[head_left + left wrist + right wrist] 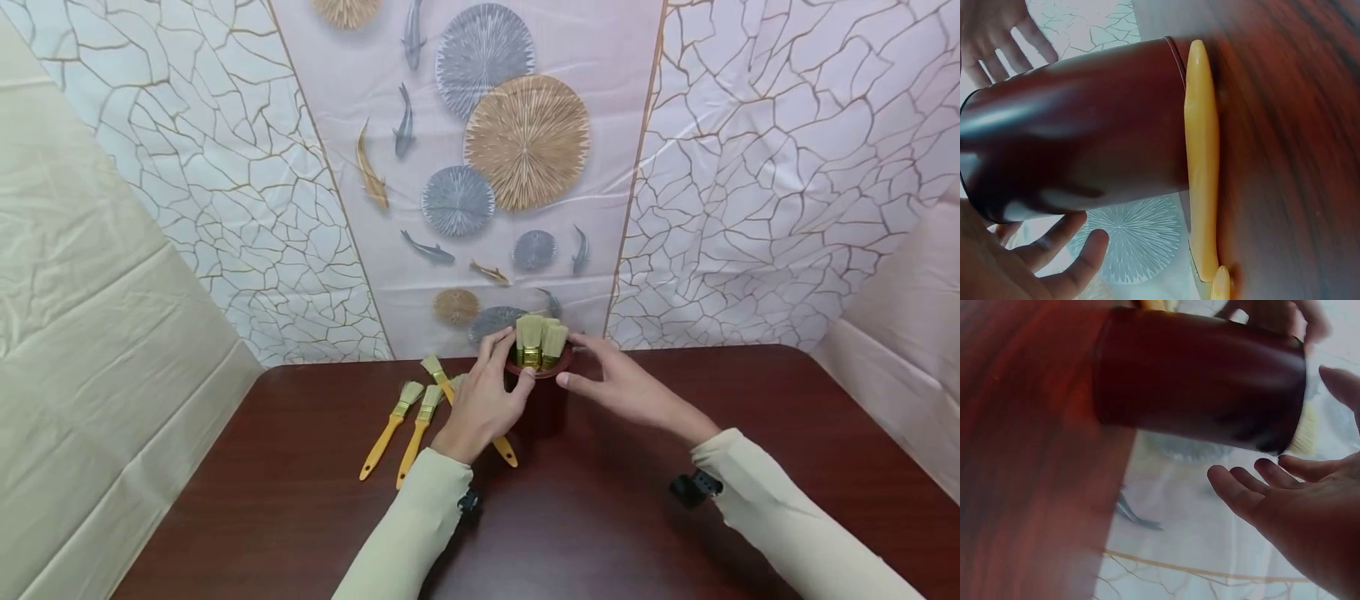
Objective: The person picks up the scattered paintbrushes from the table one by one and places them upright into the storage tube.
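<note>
My left hand [483,400] and right hand [622,385] sit open on either side of the upright dark cup [540,392] of brushes [538,340] at the table's [675,542] far edge, left fingertips touching its rim

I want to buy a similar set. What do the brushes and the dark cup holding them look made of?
The brushes have yellow handles, glossy like painted wood or plastic, brass-coloured metal-looking ferrules and pale, natural-looking bristles. The cup is dark maroon with soft highlights on a smooth wall, so lacquered wood or plastic; the pictures cannot settle which.
</note>
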Action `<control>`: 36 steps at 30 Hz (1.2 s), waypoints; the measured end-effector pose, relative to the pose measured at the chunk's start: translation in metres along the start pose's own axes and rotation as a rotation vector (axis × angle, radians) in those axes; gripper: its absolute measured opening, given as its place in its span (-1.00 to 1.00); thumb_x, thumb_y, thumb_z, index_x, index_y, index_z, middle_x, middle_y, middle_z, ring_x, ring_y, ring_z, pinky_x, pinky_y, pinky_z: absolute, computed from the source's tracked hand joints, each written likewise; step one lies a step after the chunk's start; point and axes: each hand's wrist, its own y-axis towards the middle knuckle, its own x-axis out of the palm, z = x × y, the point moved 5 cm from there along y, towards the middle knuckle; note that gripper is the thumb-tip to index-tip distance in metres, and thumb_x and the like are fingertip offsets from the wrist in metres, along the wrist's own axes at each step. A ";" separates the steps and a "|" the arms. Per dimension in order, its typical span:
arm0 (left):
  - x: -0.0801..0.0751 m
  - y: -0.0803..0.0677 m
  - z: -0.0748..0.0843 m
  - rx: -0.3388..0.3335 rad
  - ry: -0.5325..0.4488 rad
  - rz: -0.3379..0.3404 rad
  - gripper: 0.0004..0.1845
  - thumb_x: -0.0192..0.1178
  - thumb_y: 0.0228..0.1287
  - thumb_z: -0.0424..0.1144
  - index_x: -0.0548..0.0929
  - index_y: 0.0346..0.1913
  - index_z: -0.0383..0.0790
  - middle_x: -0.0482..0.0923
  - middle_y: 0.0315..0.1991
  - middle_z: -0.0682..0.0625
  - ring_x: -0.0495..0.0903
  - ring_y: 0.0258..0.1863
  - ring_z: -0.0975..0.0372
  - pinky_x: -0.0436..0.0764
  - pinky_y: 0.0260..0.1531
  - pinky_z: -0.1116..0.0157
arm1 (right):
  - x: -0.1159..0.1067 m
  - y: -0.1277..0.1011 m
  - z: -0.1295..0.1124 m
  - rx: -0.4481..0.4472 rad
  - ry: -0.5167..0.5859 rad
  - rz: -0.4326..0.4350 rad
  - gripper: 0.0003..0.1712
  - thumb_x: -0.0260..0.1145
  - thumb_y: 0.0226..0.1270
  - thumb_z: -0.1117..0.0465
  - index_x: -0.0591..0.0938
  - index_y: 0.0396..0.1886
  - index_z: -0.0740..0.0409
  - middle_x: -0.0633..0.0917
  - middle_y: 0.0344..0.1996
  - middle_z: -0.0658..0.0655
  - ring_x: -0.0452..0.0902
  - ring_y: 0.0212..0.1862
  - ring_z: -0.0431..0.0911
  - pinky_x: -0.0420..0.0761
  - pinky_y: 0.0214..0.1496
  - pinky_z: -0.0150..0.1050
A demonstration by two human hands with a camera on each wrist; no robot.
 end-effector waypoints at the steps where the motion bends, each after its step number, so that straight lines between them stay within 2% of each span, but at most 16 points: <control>1: 0.000 0.000 0.001 0.013 -0.016 0.000 -0.33 -0.08 0.63 0.10 0.21 0.68 0.05 0.12 0.64 0.15 0.62 -0.32 0.15 0.57 -0.28 0.17 | 0.003 0.000 0.001 -0.008 -0.018 0.003 -0.10 0.38 0.55 0.07 0.18 0.66 0.32 0.34 0.54 0.40 0.30 0.53 0.30 0.30 0.49 0.30; 5: 0.000 -0.001 0.002 0.042 -0.084 -0.008 -0.40 -0.24 0.70 -0.10 0.17 0.70 0.02 0.12 0.65 0.06 0.66 -0.03 0.12 0.57 -0.18 0.13 | 0.017 0.007 0.001 -0.056 0.012 0.011 -0.04 0.44 0.50 0.05 0.16 0.69 0.19 0.44 0.43 0.33 0.47 0.37 0.19 0.46 0.38 0.21; 7: -0.001 -0.001 0.002 0.044 -0.111 -0.025 -0.42 -0.30 0.73 -0.13 0.14 0.71 0.02 0.08 0.67 0.03 0.59 0.19 0.12 0.55 -0.07 0.10 | 0.023 0.011 0.000 -0.056 0.018 0.030 -0.04 0.46 0.46 0.00 0.20 0.67 0.16 0.48 0.35 0.30 0.53 0.26 0.12 0.53 0.28 0.13; 8: -0.001 -0.002 0.001 0.042 -0.123 -0.038 -0.42 -0.32 0.74 -0.13 0.11 0.71 0.03 0.06 0.67 0.04 0.57 0.23 0.11 0.56 -0.04 0.08 | 0.025 0.013 0.000 -0.049 0.021 0.039 -0.04 0.48 0.45 -0.02 0.22 0.66 0.16 0.47 0.34 0.28 0.53 0.24 0.10 0.54 0.25 0.11; 12: -0.003 -0.005 -0.002 0.050 -0.158 -0.093 -0.42 -0.38 0.78 -0.12 0.03 0.73 0.03 -0.03 0.70 0.05 0.32 0.53 0.09 0.47 0.33 -0.02 | 0.033 0.020 0.001 0.010 -0.013 0.082 0.07 0.49 0.37 -0.20 0.22 0.66 0.16 0.37 0.44 0.29 0.42 0.36 0.13 0.47 0.34 0.15; 16: -0.007 -0.007 -0.004 0.065 -0.162 -0.138 -0.40 -0.48 0.76 -0.13 -0.05 0.74 0.02 -0.08 0.72 0.06 0.10 0.65 0.11 0.30 0.50 -0.03 | 0.039 0.026 0.003 0.044 -0.040 0.111 0.20 0.52 0.25 -0.34 0.22 0.66 0.16 0.33 0.47 0.27 0.36 0.42 0.13 0.41 0.42 0.18; 19: -0.010 -0.007 -0.005 0.071 -0.166 -0.164 -0.38 -0.54 0.73 -0.12 -0.12 0.75 0.08 -0.11 0.73 0.06 0.00 0.67 0.17 0.24 0.53 -0.01 | 0.039 0.029 0.004 0.053 -0.048 0.146 0.22 0.55 0.17 -0.37 0.27 0.62 0.16 0.40 0.38 0.24 0.41 0.34 0.10 0.44 0.40 0.15; 24: -0.016 -0.002 -0.004 0.086 -0.195 -0.181 -0.40 -0.52 0.77 -0.06 -0.09 0.75 0.10 -0.08 0.73 0.01 -0.03 0.69 0.16 0.16 0.57 -0.03 | 0.034 0.029 0.007 0.054 -0.062 0.199 0.11 0.59 0.16 -0.30 0.37 0.54 0.16 0.50 0.19 0.20 0.50 0.16 0.09 0.51 0.27 0.12; 26: -0.021 0.000 -0.007 0.061 -0.205 -0.159 -0.41 -0.43 0.78 -0.02 0.01 0.74 0.04 0.03 0.70 -0.04 0.06 0.66 0.12 0.17 0.56 -0.04 | 0.032 0.027 0.008 0.057 -0.070 0.205 0.09 0.61 0.15 -0.27 0.38 0.52 0.16 0.50 0.17 0.21 0.51 0.13 0.10 0.52 0.25 0.12; 29: -0.033 0.003 -0.016 -0.046 -0.212 -0.099 -0.41 -0.24 0.76 0.05 0.22 0.68 -0.04 0.30 0.59 -0.10 0.38 0.52 0.04 0.39 0.43 -0.06 | 0.031 0.022 0.008 0.057 -0.075 0.208 0.08 0.61 0.16 -0.24 0.38 0.53 0.17 0.50 0.20 0.24 0.52 0.16 0.11 0.52 0.26 0.14; 32: -0.048 0.005 -0.029 -0.181 -0.177 -0.035 -0.46 -0.03 0.69 0.06 0.46 0.53 -0.11 0.60 0.33 -0.12 0.66 0.21 0.04 0.62 0.15 -0.02 | 0.029 0.015 0.007 0.056 -0.082 0.213 0.09 0.61 0.18 -0.23 0.36 0.54 0.17 0.48 0.24 0.24 0.50 0.19 0.12 0.51 0.27 0.14; 34: -0.056 0.004 -0.038 -0.258 -0.132 -0.023 -0.52 0.08 0.63 0.06 0.60 0.39 -0.13 0.70 0.14 -0.08 0.72 0.02 0.08 0.68 -0.03 0.03 | 0.027 0.011 0.007 0.054 -0.097 0.220 0.07 0.60 0.19 -0.23 0.36 0.53 0.19 0.49 0.23 0.24 0.49 0.19 0.12 0.50 0.27 0.13; 36: -0.060 0.003 -0.047 -0.305 -0.084 -0.043 -0.60 0.16 0.59 0.03 0.69 0.23 -0.14 0.73 -0.03 -0.06 0.72 -0.16 0.11 0.68 -0.18 0.09 | 0.024 0.006 0.008 0.056 -0.110 0.226 0.06 0.59 0.20 -0.23 0.36 0.52 0.22 0.49 0.23 0.25 0.49 0.19 0.13 0.51 0.25 0.13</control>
